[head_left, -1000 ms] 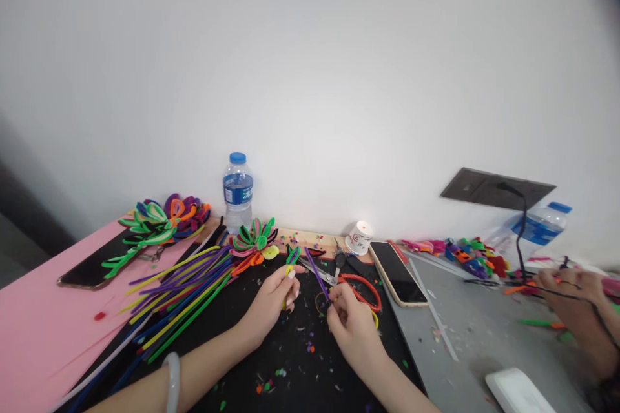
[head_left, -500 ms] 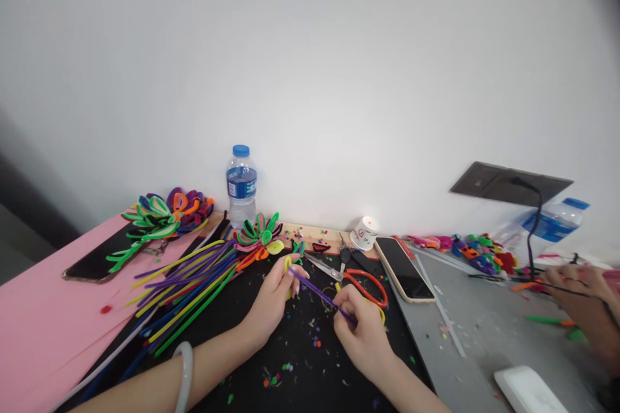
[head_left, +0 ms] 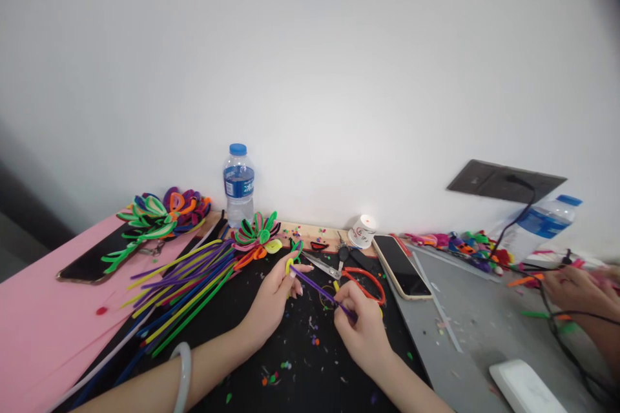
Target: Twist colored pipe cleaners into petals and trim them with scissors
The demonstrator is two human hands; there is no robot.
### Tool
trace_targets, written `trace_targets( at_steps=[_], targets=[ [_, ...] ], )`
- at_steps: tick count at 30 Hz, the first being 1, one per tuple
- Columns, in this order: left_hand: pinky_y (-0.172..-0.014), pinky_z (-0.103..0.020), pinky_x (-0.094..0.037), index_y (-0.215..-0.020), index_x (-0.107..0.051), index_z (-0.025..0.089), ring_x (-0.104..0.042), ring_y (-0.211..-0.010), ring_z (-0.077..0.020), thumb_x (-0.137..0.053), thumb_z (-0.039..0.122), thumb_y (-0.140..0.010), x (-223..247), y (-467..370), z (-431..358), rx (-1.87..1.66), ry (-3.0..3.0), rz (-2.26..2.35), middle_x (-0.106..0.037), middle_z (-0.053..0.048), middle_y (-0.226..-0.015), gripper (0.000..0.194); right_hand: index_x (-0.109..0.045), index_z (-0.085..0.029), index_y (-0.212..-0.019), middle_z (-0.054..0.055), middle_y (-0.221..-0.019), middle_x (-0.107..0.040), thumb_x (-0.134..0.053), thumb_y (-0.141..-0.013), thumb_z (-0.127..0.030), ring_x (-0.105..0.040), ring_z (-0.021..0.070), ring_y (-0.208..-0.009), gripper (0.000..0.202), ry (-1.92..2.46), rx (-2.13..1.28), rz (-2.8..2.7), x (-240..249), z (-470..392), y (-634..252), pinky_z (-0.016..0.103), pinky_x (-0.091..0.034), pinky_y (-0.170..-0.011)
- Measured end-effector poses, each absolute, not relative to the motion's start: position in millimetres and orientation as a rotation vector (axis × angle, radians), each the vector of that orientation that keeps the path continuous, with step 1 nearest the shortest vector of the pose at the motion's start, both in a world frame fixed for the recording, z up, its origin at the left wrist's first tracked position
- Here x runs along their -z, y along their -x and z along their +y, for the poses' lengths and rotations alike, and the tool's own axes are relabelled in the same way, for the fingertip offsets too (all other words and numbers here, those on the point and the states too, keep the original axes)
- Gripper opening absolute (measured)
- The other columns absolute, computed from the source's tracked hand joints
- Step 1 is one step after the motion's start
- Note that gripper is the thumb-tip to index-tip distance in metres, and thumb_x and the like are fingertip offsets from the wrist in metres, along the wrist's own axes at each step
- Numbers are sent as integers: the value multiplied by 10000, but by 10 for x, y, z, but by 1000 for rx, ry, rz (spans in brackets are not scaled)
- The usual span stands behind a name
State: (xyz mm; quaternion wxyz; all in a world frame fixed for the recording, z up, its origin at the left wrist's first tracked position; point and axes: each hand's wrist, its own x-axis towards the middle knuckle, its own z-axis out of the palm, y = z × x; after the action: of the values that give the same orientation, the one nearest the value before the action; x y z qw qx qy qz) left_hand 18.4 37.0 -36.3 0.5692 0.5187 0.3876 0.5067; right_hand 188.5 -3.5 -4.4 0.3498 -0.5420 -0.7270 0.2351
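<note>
A purple pipe cleaner (head_left: 317,288) stretches between my two hands above the black mat (head_left: 310,381). My left hand (head_left: 276,290) pinches its upper end, where a small yellow pipe cleaner loop (head_left: 289,266) shows at the fingertips. The lower end is gripped in the fingers of my right hand (head_left: 363,322). Just behind my right hand lie scissors with red handles (head_left: 363,281). Left of my left hand, a bundle of coloured pipe cleaners (head_left: 186,290) fans out below a looped pipe cleaner flower (head_left: 259,232).
A water bottle (head_left: 239,187), a paper cup (head_left: 362,231) and a phone (head_left: 402,268) stand or lie near the wall. More looped flowers (head_left: 165,213) rest at left on a dark phone. At right, another person's hand (head_left: 576,290) is near a black cable.
The view has shifted slightly. Both my hands keep hold of the purple pipe cleaner with little movement. At right, the black cable has moved downward and the other person's hand has shifted.
</note>
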Motion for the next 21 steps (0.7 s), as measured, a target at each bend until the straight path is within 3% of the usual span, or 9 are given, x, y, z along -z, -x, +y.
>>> trace_targets(
  at_steps=[7,13,21],
  targets=[
    [-651,-274,-407,-1162,-453,119,-530,-681,-145,-395,297,-850,325,-184,344,-1044,-1332,896,-606,-114,-1029,364,-448,-188,-770,-87,-494,-311,-420,-744,-135,-335,91,-431,65,1354,-662,-1904,87,-57,-1866,201,-272,-453],
    [-651,-270,-392,-1184,-484,171,-488,-611,-138,-368,283,-861,311,-182,270,-948,-1513,986,-585,-9,-711,362,-505,-184,-860,-11,-614,-573,-412,-811,-164,-533,128,-546,107,1268,-767,-1896,143,-77,-1864,223,-394,-559],
    [-841,-311,-350,-1136,-531,212,-502,-893,-196,-373,286,-863,176,-145,164,-966,-1652,1000,-587,-34,-853,324,-531,-182,-865,13,-671,-630,-436,-817,-159,-597,142,-614,108,1217,-838,-1817,141,-66,-1850,233,-441,-602]
  ],
)
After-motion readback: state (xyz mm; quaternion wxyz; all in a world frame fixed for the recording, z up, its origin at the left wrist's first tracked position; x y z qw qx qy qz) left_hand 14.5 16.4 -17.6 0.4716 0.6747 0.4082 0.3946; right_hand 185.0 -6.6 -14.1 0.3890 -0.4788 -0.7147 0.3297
